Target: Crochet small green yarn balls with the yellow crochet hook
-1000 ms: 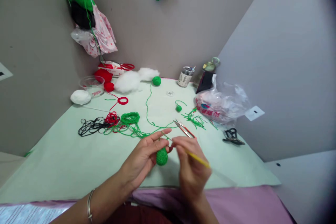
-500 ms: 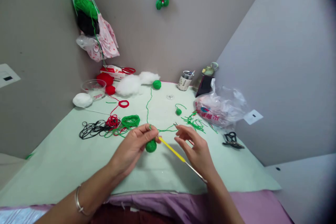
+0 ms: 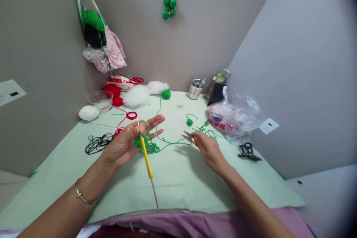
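Observation:
My left hand (image 3: 125,142) pinches a yellow-handled crochet hook (image 3: 147,158) between thumb and index finger, its other fingers stretched out. The hook's grey shaft slants down toward the table's front edge. A small green crocheted ball (image 3: 139,141) hangs under those fingers, partly hidden by the hook. Green yarn (image 3: 175,142) loops at the fingers and trails to the right over the table. My right hand (image 3: 208,149) is closed around small scissors (image 3: 189,137) whose blades are parted and point left, near the yarn. Their handles are mostly hidden in the hand.
Black cord (image 3: 98,144), red yarn and a white yarn ball (image 3: 88,112) lie left. White stuffing (image 3: 137,96) and a green ball (image 3: 166,94) sit at the back. Right are green scraps, a plastic bag (image 3: 232,115), a pen tin (image 3: 196,90) and a black claw clip (image 3: 249,151).
My left hand has moved left and spread its fingers. The hook has swung downward, away from my right hand. The scissors have turned outward, so their parted blades now show clearly.

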Motion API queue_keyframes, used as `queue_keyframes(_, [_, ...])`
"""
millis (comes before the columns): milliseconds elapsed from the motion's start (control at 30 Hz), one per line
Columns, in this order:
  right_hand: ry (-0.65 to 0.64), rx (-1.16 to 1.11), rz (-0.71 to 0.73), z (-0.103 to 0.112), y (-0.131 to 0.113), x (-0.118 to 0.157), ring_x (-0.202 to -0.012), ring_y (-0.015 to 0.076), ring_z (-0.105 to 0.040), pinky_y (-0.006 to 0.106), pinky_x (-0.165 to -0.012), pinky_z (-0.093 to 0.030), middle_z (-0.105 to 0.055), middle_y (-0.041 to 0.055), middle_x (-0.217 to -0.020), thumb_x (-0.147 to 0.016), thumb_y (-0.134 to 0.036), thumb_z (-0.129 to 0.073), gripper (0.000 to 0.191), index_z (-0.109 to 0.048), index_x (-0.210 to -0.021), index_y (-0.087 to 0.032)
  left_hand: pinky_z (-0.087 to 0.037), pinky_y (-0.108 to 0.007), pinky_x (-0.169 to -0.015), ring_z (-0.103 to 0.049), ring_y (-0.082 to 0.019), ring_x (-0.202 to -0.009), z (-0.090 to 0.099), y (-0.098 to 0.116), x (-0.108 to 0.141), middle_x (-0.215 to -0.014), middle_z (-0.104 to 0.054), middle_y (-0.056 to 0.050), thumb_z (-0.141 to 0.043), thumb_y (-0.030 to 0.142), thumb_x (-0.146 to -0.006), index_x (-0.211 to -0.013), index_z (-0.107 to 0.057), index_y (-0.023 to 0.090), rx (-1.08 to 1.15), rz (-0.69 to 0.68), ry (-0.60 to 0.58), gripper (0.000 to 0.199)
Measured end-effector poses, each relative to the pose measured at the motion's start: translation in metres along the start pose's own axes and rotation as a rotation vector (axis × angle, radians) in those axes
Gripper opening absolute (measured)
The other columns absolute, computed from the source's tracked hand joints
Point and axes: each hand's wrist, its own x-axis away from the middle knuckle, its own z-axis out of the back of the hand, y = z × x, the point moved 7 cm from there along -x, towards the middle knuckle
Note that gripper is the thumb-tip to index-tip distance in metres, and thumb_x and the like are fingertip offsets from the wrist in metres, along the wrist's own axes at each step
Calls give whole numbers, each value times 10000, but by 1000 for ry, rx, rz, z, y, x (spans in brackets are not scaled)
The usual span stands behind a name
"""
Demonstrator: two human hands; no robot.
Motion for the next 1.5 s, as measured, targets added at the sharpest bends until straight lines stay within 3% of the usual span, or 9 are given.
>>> queue_keyframes(233, [-24, -230, 268, 14, -74, -14, -764, 156, -651, 266, -698, -421, -746, 43, -965, -1046, -486, -543, 320, -697, -1116, -215, -360, -542, -1229, -304, -337, -1588, -11, -12, -3, -1463, -677, -39, -847, 445, -837, -713, -768, 234, -41, 42, -8, 258])
queue_keyframes(400, [-15, -122, 341, 0, -92, -25, -764, 159, -656, 275, -640, -334, -772, 69, -1003, -1044, -516, -531, 369, -721, -1127, -211, -492, -425, -1082, -332, -341, -1572, -9, -21, -6, -1504, -646, -31, -868, 465, -806, -705, -748, 227, -70, 102, 54, 285])
queue_keyframes(567, [-118, -220, 446, -7, -95, -23, -728, 139, -621, 274, -637, -314, -751, 27, -870, -1060, -502, -504, 379, -712, -944, -208, -415, -406, -1178, -435, -287, -1515, -7, -18, -10, -1402, -716, -37, -915, 439, -754, -689, -717, 219, -40, 75, 118, 303])
queue_keyframes(767, [-190, -717, 220, -3, -71, -28, -876, 188, -639, 312, -777, -454, -707, 71, -1023, -1045, -607, -437, 469, -681, -1069, -207, -557, -323, -943, -696, -209, -1056, 5, -31, -25, -984, -785, -37, -977, 418, -638, -725, -740, 197, -81, 90, 395, 335])
queue_keyframes(867, [-391, -1193, 31, -19, -67, -28, -773, 178, -675, 310, -740, -498, -723, 48, -877, -968, -665, -557, 492, -670, -998, -187, -536, -236, -744, -639, -135, -767, 6, -46, -38, -783, -722, -21, -979, 373, -636, -736, -748, 151, -150, 85, 408, 336])
queue_keyframes(967, [-509, -1381, -98, -37, -64, -29, -576, 127, -607, 258, -613, -447, -678, 3, -657, -825, -574, -798, 434, -659, -843, -163, -483, -181, -653, -575, -89, -677, 12, -60, -43, -715, -655, 20, -958, 344, -678, -731, -727, 152, -183, 78, 439, 305])
queue_keyframes(1200, [-247, -1531, -235, -32, -26, -46, -418, 21, -198, 207, -433, -164, -476, -97, -570, -800, -456, -814, 336, -662, -874, -165, -476, -177, -530, -622, -92, -641, 26, -78, -36, -815, -629, 0, -899, 384, -765, -944, -748, 130, -142, 194, 423, 346])
queue_keyframes(1400, [60, -1571, -273, -4, 18, -56, -458, 48, -88, 222, -403, -125, -412, -109, -588, -787, -444, -803, 306, -612, -855, -215, -436, -145, -463, -597, -64, -577, 31, -76, -30, -768, -557, 22, -834, 371, -850, -880, -704, 120, -109, 218, 441, 285])
queue_keyframes(1500, [78, -1514, -283, -9, 12, -52, -451, 34, -132, 223, -399, -137, -579, -59, -703, -797, -433, -811, 310, -679, -949, -199, -451, -141, -472, -608, -66, -585, 29, -78, -29, -767, -565, 16, -793, 425, -890, -885, -709, 114, -112, 217, 440, 322])
